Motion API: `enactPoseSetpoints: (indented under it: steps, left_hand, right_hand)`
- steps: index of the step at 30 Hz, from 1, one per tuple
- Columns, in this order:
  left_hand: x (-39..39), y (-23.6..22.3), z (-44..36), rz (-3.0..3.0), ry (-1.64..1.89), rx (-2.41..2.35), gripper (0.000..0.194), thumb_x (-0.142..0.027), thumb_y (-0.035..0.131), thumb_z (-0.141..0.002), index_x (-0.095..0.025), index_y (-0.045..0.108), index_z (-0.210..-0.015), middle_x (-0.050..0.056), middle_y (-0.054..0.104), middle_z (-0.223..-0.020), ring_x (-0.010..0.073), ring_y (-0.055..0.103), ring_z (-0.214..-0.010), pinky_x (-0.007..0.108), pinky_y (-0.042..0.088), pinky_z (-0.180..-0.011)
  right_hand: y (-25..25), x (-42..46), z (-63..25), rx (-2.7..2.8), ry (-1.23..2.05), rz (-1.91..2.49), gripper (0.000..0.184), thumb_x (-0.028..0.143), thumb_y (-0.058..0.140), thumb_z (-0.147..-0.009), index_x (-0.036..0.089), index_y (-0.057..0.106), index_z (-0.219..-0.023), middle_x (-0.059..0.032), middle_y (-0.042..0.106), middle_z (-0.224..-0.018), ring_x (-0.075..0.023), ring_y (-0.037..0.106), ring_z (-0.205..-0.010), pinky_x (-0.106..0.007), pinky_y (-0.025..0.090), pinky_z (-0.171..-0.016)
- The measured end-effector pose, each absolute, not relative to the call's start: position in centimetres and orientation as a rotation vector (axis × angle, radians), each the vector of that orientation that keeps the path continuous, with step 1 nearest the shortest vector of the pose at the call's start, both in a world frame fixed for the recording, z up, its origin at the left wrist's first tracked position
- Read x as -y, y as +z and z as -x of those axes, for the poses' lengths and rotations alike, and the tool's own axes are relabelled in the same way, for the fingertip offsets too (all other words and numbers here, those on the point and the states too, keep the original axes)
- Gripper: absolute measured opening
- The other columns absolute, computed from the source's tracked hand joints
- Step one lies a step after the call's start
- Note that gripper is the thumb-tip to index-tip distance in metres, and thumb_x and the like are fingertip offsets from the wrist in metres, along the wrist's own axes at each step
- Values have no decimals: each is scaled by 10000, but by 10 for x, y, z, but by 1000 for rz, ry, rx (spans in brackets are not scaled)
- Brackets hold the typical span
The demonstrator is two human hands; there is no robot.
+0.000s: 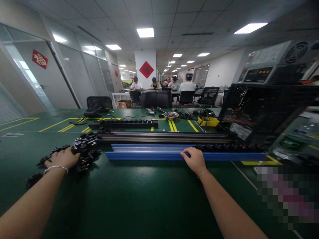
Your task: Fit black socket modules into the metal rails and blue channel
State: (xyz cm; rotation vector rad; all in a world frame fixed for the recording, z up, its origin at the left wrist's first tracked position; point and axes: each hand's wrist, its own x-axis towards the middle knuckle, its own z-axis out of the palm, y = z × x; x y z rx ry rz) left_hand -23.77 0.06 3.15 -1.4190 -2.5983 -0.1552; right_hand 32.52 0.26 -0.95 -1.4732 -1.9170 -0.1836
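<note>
On the left, my left hand (63, 158) rests on a heap of small black parts (87, 154), its fingers apart and their tips partly hidden among the pieces. My right hand (195, 159) has its fingers curled over the near edge of a long blue channel (142, 156) lying on the green tabletop. The channel's left stretch is bare. A row of black parts (224, 148) sits in its right stretch, to the right of my hand.
Dark metal rails (161, 136) lie behind the channel, with another black strip (124, 124) beyond. Farther back are a metal bowl (170, 115) and a yellow tray (208, 121). An opened computer case (264, 106) and a plastic bottle (294, 139) stand right. Several people sit in the background.
</note>
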Motion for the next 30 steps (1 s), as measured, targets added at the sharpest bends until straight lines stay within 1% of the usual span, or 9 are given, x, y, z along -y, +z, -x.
enactPoseSetpoints:
  steps: [2,5,7,10,13,16,18,23,30]
  left_hand:
    - [-1,35,215,1302,-258,2571,577,-487,305,-798,-120,441,-1221,189,441,-1333,358,340,-1229,546,346,-903]
    - [0,33,166,1611,-354,2287,565,-407,339,-808,-45,432,-1232,203,441,-1322,302,345,-1250,449,295,-1019]
    - [5,24,128,1794,-438,2121,550,-398,334,-826,-56,440,-1244,193,387,-1371,287,278,-1305,414,236,-1073]
    - [15,3,69,2062,-514,2010,516,-425,327,-847,-153,438,-1271,126,326,-1432,271,204,-1349,429,237,-1082]
    - [22,-12,23,2180,-526,2024,526,-447,330,-854,-221,377,-1327,97,295,-1455,296,177,-1356,514,234,-1062]
    - [24,-17,-7,2212,-539,2017,546,-476,332,-850,-263,346,-1352,95,274,-1465,318,144,-1361,581,207,-1045]
    - [24,-18,-19,2175,-565,2059,555,-489,336,-845,-271,344,-1356,108,255,-1470,338,124,-1361,600,224,-1026]
    - [26,-20,-31,2168,-517,1996,609,-494,358,-836,-281,263,-1399,101,210,-1487,326,99,-1368,600,164,-1052]
    - [31,-23,-30,2106,-480,1909,582,-427,348,-870,-263,218,-1413,96,186,-1496,296,105,-1371,561,189,-1058]
  right_hand:
    - [-10,-3,-325,1917,-193,1468,229,385,490,-810,217,608,-709,-17,649,-772,-173,562,-788,-299,330,-722]
    - [-12,-3,-326,1917,-198,1463,231,391,489,-810,220,610,-713,-16,645,-772,-173,560,-786,-303,335,-728]
    - [-12,-3,-326,1919,-201,1455,226,384,488,-810,221,611,-713,-18,641,-769,-176,555,-784,-308,342,-729]
    - [-9,-1,-326,1886,-236,1441,208,339,473,-815,215,613,-722,-41,638,-796,-191,540,-806,-316,356,-740]
    - [-4,2,-329,1669,-395,1529,194,297,466,-804,193,622,-850,-94,619,-927,-233,511,-889,-347,355,-763]
    - [-2,3,-334,1407,-529,1691,326,302,483,-776,155,576,-1052,-155,567,-1045,-287,473,-949,-387,344,-752]
    - [-3,2,-336,1347,-530,1780,374,309,484,-769,140,555,-1096,-171,557,-1058,-304,463,-952,-396,339,-732]
    - [-5,0,-338,1402,-469,1846,333,291,465,-775,153,596,-1048,-153,576,-1026,-287,481,-923,-385,337,-712]
    - [-3,1,-335,1434,-432,1862,343,275,456,-780,158,600,-1069,-121,582,-1005,-248,511,-934,-353,351,-730]
